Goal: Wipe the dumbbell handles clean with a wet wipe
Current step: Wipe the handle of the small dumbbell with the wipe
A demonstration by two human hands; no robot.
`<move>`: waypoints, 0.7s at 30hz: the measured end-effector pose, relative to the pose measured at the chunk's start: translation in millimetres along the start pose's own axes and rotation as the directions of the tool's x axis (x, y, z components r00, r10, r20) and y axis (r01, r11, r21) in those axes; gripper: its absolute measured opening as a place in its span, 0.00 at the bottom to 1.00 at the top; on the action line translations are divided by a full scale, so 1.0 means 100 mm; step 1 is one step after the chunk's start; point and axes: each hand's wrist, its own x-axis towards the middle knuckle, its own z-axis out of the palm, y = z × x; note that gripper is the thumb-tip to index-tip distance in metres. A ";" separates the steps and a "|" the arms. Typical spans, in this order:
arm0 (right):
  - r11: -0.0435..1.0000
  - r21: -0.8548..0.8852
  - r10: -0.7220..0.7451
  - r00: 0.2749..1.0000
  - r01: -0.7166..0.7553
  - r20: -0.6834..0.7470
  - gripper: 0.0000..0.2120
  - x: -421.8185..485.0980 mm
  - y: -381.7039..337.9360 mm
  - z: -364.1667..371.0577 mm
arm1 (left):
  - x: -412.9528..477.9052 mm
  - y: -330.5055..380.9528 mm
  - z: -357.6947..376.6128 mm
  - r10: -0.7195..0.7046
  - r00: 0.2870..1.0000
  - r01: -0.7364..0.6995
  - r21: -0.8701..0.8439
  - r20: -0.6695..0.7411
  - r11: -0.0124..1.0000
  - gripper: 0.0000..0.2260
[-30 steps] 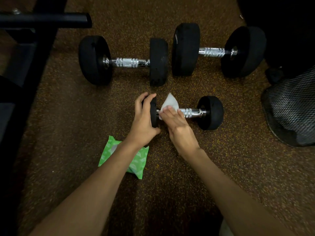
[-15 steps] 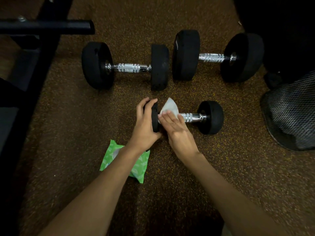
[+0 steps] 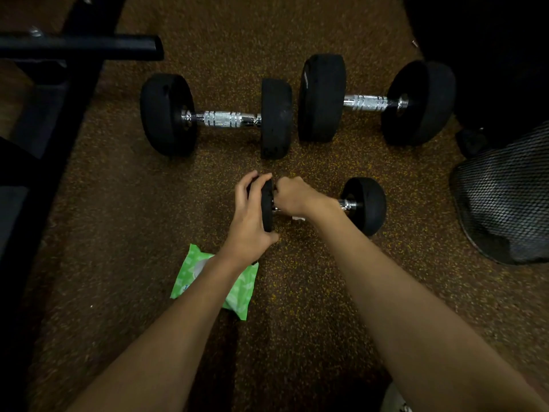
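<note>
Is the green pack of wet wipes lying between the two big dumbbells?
No. The green wipe pack lies on the floor under the left forearm, nearer the person than the small dumbbell.

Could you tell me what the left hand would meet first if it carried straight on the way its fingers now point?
Past the small dumbbell's end, the left hand would probably meet the left large dumbbell's inner weight; depth is uncertain.

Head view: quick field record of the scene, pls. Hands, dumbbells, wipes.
left hand: grips left weight of small dumbbell
right hand: closed around its handle; wet wipe mostly hidden, white edge shows beneath
far dumbbells: left one and right one, side by side, untouched
wipe pack: green, on floor under left forearm
mesh bag: right edge
</note>
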 end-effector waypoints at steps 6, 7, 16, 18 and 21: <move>0.993 0.049 -0.105 0.987 0.112 -0.120 0.15 -0.11 0.15 0.15 | -0.03 -0.01 0.02 -0.006 1.000 0.006 -0.031 -0.003 0.999 0.45; 0.993 0.068 -0.089 0.991 0.095 -0.098 0.14 -0.08 0.16 0.11 | -0.03 -0.01 0.02 -0.007 1.000 0.007 -0.030 -0.003 1.000 0.45; 0.989 0.134 0.034 0.987 -0.056 0.160 0.10 0.05 0.01 -0.22 | -0.02 0.00 0.00 -0.022 1.000 0.022 -0.009 0.013 1.000 0.46; 0.989 0.138 0.042 0.992 -0.059 0.122 0.08 0.05 0.01 -0.16 | -0.03 0.00 0.01 -0.020 1.000 0.020 -0.007 0.014 1.000 0.46; 0.990 0.141 0.014 0.998 -0.006 -0.062 0.12 0.00 0.08 0.09 | -0.03 0.00 0.01 -0.011 1.000 0.011 -0.012 0.003 1.000 0.45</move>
